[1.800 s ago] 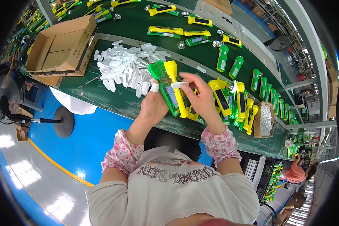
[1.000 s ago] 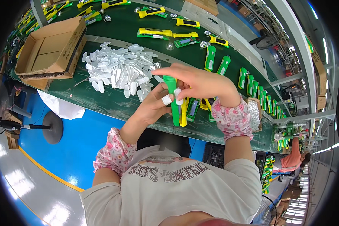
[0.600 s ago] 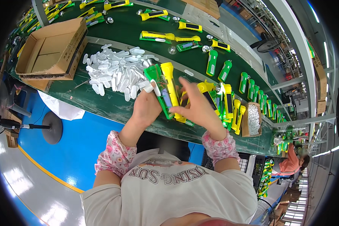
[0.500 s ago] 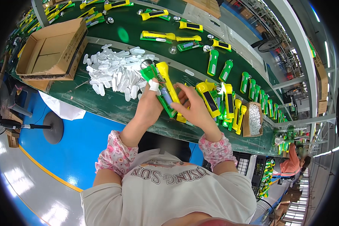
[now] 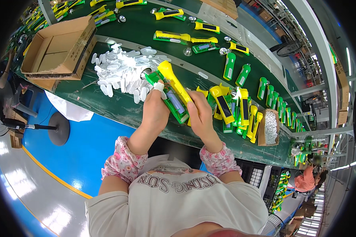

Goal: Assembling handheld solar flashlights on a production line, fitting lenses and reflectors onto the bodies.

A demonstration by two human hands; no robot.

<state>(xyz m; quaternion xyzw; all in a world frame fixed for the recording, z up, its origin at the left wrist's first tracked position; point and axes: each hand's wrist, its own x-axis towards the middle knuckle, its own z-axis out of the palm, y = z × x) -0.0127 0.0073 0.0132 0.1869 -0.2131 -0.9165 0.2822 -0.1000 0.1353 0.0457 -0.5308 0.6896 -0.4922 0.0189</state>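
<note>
Both hands hold a yellow and green flashlight [image 5: 172,89] over the green work table [image 5: 106,106]. My left hand [image 5: 156,108] grips its lower left side; a white tape wraps the fingertip near the flashlight's head. My right hand [image 5: 199,116] clasps its right side near the tail. A heap of small white plastic parts [image 5: 122,71] lies just left of the hands. A cluster of yellow and green flashlights [image 5: 237,110] lies to the right.
An open cardboard box [image 5: 57,49] sits at the table's left end. A small carton of silvery bits [image 5: 269,127] stands at the right. More flashlights [image 5: 209,39] ride the green conveyor behind. A floor fan base [image 5: 59,128] stands on the blue floor. Another person [image 5: 306,179] works far right.
My right hand reached across to the left and came back to the flashlight. Both hands now clasp it, tilted with its head toward the white parts.
</note>
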